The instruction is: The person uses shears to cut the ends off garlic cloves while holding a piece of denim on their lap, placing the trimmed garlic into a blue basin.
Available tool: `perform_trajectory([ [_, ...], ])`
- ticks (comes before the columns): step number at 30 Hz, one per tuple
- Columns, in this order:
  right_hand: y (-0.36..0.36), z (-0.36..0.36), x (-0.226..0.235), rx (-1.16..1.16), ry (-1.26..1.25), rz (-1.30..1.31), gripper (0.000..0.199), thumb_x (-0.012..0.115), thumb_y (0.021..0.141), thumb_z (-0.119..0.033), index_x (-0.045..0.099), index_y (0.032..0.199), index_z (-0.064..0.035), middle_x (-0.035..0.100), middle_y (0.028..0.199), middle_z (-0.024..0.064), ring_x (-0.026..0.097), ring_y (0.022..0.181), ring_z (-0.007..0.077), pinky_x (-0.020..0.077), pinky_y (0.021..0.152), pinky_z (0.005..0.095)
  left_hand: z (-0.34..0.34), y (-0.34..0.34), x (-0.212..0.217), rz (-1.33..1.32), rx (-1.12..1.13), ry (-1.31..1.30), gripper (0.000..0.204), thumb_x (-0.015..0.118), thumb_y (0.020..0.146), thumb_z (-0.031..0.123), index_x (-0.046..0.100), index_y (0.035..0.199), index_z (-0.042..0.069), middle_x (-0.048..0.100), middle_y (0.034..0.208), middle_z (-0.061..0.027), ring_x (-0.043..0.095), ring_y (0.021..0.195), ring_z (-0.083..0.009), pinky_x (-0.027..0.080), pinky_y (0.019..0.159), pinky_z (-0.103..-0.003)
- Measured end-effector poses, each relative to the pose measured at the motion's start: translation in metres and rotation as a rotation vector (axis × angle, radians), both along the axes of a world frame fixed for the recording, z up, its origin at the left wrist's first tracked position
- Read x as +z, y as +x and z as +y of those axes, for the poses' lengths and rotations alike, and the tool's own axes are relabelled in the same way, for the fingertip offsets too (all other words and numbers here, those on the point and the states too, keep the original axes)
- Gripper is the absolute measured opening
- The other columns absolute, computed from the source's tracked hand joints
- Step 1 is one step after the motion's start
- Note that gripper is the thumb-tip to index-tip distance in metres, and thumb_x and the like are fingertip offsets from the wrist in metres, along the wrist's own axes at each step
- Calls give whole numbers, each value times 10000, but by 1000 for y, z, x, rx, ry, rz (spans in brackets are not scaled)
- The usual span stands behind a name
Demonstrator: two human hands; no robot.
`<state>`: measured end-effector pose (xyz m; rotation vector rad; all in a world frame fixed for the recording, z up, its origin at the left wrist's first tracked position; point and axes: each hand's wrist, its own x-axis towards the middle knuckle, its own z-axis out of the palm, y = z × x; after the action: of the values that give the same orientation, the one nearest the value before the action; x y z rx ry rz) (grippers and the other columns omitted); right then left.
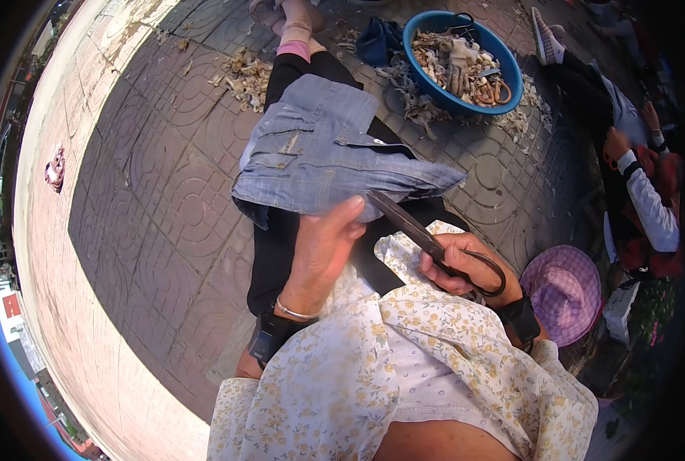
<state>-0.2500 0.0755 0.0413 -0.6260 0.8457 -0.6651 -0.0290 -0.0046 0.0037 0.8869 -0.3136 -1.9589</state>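
My right hand [465,265] is closed around the handles of a pair of dark scissors [415,230]. Their blades look closed and point up and left, the tip near the denim's lower edge. My left hand [319,257] is by that edge, left of the scissor tip. Its fingers are curled in toward the thumb, and whatever they may pinch is too small to make out. A faded blue denim cloth [312,165] with seams lies across my lap, over black trousers [269,265].
Ahead on the paving [181,177] stands a blue basin [413,77] with mixed scraps, scissors and a glove [459,65]. Pale shreds [246,77] litter the ground. At right lie a blue cloth [377,42] left of the basin and a pink checked hat [561,296]; another person [650,200] sits beyond.
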Motion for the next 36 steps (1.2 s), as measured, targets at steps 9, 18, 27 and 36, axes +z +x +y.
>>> perform_trajectory([
  [9, 22, -5, -4, -66, -137, 10, 396, 489, 956, -403, 562, 992, -15, 473, 736, -35, 342, 546, 4, 238, 456, 167, -5, 1, 10, 34, 79, -62, 209, 645, 821, 0, 574, 1003, 75, 621, 850, -45, 521, 659, -123, 400, 553, -265],
  [18, 31, -11, -15, -100, -264, -107, 521, 486, 928, -501, 567, 981, 10, 454, 637, -28, 334, 477, 9, 228, 418, 186, -9, -2, 25, 53, 110, -108, 197, 635, 831, 10, 585, 1013, 68, 625, 885, -51, 510, 680, -127, 400, 558, -275],
  [27, 37, -26, -24, -103, -814, 381, 457, 520, 934, -432, 555, 972, 22, 498, 726, -10, 368, 517, 11, 261, 453, 176, -8, 5, 19, 89, 125, -123, 171, 638, 835, 22, 590, 994, 62, 615, 859, -48, 507, 673, -134, 400, 561, -282],
  [36, 53, -21, -1, -157, -317, -10, 504, 539, 913, -466, 560, 997, 31, 516, 737, -11, 367, 497, 11, 286, 436, 173, -15, 8, 26, 87, 125, -125, 73, 652, 841, 57, 619, 899, 28, 612, 832, -50, 474, 658, -128, 391, 569, -277],
])
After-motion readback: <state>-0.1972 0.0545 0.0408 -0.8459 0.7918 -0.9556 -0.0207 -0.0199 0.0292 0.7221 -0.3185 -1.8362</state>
